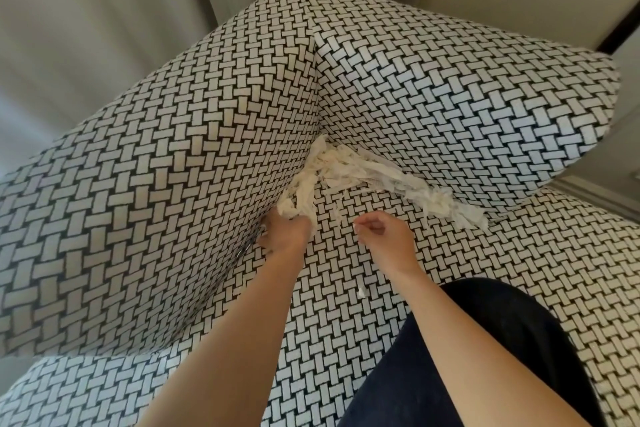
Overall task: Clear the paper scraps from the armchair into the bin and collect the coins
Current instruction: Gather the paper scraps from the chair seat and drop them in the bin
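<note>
Leftward, left hand (285,234) stretched forward, fingers curled round a clump of paper scraps (349,172), heap wedged in armchair (156,166) crease at its one o'clock, right hand (384,236) just beside, fingertips pinching a tiny shred (356,226), stray scrap (362,292) at six o'clock.

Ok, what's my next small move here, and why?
Probably lift out the clump of scraps that your left hand grips. It is already bunched in the fingers, and the larger pile along the armchair crease needs another grab.
</note>
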Available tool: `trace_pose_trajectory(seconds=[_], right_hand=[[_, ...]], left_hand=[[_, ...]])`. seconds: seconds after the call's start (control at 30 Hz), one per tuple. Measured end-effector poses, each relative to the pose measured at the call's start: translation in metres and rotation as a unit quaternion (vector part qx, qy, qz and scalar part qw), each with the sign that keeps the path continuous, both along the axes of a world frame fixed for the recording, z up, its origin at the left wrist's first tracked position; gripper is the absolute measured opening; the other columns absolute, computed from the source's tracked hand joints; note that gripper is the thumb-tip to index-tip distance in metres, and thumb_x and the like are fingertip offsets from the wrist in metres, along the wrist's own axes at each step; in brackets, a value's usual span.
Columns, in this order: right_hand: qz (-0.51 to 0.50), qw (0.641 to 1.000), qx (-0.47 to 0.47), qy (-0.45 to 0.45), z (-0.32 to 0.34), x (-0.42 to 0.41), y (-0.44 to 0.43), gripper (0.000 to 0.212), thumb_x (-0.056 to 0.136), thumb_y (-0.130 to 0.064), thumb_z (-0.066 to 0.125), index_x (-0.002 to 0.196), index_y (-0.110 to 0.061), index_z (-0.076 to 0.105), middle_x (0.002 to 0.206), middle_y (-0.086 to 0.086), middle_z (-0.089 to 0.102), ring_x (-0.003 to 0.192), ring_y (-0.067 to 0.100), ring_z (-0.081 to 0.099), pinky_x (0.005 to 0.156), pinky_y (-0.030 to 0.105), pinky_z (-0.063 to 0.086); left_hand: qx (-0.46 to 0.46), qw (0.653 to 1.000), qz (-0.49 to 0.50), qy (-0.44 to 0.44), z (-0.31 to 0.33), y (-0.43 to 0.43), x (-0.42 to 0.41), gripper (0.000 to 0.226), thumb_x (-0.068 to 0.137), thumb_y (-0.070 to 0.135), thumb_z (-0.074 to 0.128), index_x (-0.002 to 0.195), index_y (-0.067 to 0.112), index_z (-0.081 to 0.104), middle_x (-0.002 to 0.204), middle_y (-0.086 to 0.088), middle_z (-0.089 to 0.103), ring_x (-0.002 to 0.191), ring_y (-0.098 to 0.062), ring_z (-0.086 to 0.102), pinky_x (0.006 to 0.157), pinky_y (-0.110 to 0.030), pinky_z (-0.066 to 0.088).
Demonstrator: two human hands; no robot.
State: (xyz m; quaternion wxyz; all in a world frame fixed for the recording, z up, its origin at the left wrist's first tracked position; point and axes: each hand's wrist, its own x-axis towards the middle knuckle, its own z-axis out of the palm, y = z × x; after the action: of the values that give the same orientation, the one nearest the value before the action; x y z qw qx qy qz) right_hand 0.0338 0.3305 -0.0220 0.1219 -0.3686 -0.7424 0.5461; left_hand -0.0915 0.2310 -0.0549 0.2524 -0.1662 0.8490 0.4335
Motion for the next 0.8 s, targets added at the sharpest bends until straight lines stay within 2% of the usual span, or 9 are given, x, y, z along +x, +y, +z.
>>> trace_pose_trajectory(seconds=[0.1, 0.17, 0.33, 0.4, 0.5, 0.53, 0.6, 0.67, 0.8], right_hand=[[0.0, 1.0, -0.006, -0.002, -0.001, -0.001, -0.001, 0.01, 0.086, -0.007, 0.063, 0.092, -0.014, 0.068, 0.086, -0.007, 0.065, 0.086, 0.012, 0.064, 0.086, 0.029, 0.053], [-0.003, 1.0, -0.009, 0.0, -0.001, -0.001, 0.0, 0.01, 0.086, -0.008, 0.063, 0.091, -0.016, 0.068, 0.086, -0.007, 0.066, 0.086, 0.013, 0.065, 0.087, 0.03, 0.053], [-0.019, 0.999, -0.034, -0.007, -0.002, -0.003, 0.001, 0.011, 0.087, -0.01, 0.063, 0.091, -0.019, 0.067, 0.09, -0.004, 0.068, 0.088, 0.014, 0.065, 0.089, 0.034, 0.053], [-0.016, 0.999, -0.04, -0.01, -0.003, -0.003, 0.001, 0.011, 0.087, -0.01, 0.063, 0.09, -0.021, 0.066, 0.091, -0.004, 0.068, 0.088, 0.014, 0.066, 0.09, 0.035, 0.053], [-0.013, 0.999, -0.047, -0.015, -0.003, -0.002, 0.001, 0.011, 0.087, -0.01, 0.063, 0.092, -0.018, 0.067, 0.093, -0.002, 0.068, 0.089, 0.015, 0.066, 0.09, 0.035, 0.052], [-0.015, 0.999, -0.049, -0.014, -0.002, -0.001, 0.002, 0.011, 0.087, -0.009, 0.063, 0.093, -0.018, 0.067, 0.093, -0.002, 0.069, 0.089, 0.015, 0.065, 0.09, 0.034, 0.052], [-0.021, 0.998, -0.05, -0.012, -0.001, 0.001, 0.002, 0.012, 0.087, -0.009, 0.062, 0.092, -0.017, 0.068, 0.092, -0.001, 0.069, 0.088, 0.015, 0.065, 0.089, 0.031, 0.052], [-0.025, 0.998, -0.051, -0.012, -0.001, 0.003, 0.003, 0.012, 0.087, -0.008, 0.061, 0.094, -0.015, 0.068, 0.091, 0.001, 0.069, 0.088, 0.015, 0.065, 0.085, 0.026, 0.052], [-0.028, 0.998, -0.055, -0.012, -0.001, 0.005, 0.004, 0.012, 0.087, -0.007, 0.061, 0.093, -0.015, 0.068, 0.091, -0.001, 0.069, 0.087, 0.014, 0.066, 0.083, 0.021, 0.051]], left_hand=[[0.025, 0.998, 0.049, 0.017, -0.005, 0.0, -0.007, 0.06, 0.071, 0.024, 0.059, 0.129, 0.02, 0.041, 0.131, -0.006, 0.044, 0.116, -0.028, 0.045, 0.097, -0.045, 0.043], [-0.02, 0.998, 0.044, 0.032, -0.005, 0.004, -0.009, 0.055, 0.076, 0.031, 0.058, 0.128, 0.017, 0.042, 0.132, -0.007, 0.042, 0.118, -0.027, 0.045, 0.1, -0.047, 0.04], [-0.113, 0.993, -0.018, 0.02, -0.01, 0.007, -0.016, 0.042, 0.092, 0.027, 0.043, 0.131, 0.013, 0.042, 0.14, -0.007, 0.037, 0.131, -0.025, 0.032, 0.109, -0.043, 0.028], [-0.108, 0.994, 0.024, 0.024, -0.016, 0.005, -0.019, 0.044, 0.092, 0.026, 0.038, 0.135, 0.015, 0.039, 0.142, -0.005, 0.038, 0.134, -0.024, 0.03, 0.111, -0.038, 0.024], [-0.139, 0.99, 0.021, 0.001, -0.028, 0.009, -0.026, 0.049, 0.089, 0.025, 0.042, 0.136, 0.012, 0.04, 0.142, -0.009, 0.039, 0.131, -0.026, 0.036, 0.11, -0.04, 0.029], [-0.149, 0.988, -0.027, -0.013, -0.029, 0.011, -0.025, 0.051, 0.086, 0.023, 0.047, 0.135, 0.009, 0.042, 0.141, -0.011, 0.041, 0.129, -0.028, 0.041, 0.107, -0.044, 0.035], [-0.143, 0.989, -0.025, -0.012, -0.024, 0.012, -0.023, 0.049, 0.084, 0.021, 0.052, 0.131, 0.007, 0.046, 0.137, -0.013, 0.046, 0.123, -0.028, 0.048, 0.1, -0.042, 0.044], [-0.15, 0.987, -0.062, 0.002, -0.014, 0.009, -0.022, 0.04, 0.09, 0.023, 0.049, 0.128, 0.009, 0.049, 0.135, -0.008, 0.049, 0.122, -0.024, 0.048, 0.093, -0.031, 0.043], [-0.176, 0.984, -0.025, 0.019, 0.008, 0.014, -0.017, 0.028, 0.091, 0.019, 0.048, 0.117, 0.014, 0.056, 0.122, -0.002, 0.055, 0.114, -0.019, 0.05, 0.076, -0.029, 0.037]])
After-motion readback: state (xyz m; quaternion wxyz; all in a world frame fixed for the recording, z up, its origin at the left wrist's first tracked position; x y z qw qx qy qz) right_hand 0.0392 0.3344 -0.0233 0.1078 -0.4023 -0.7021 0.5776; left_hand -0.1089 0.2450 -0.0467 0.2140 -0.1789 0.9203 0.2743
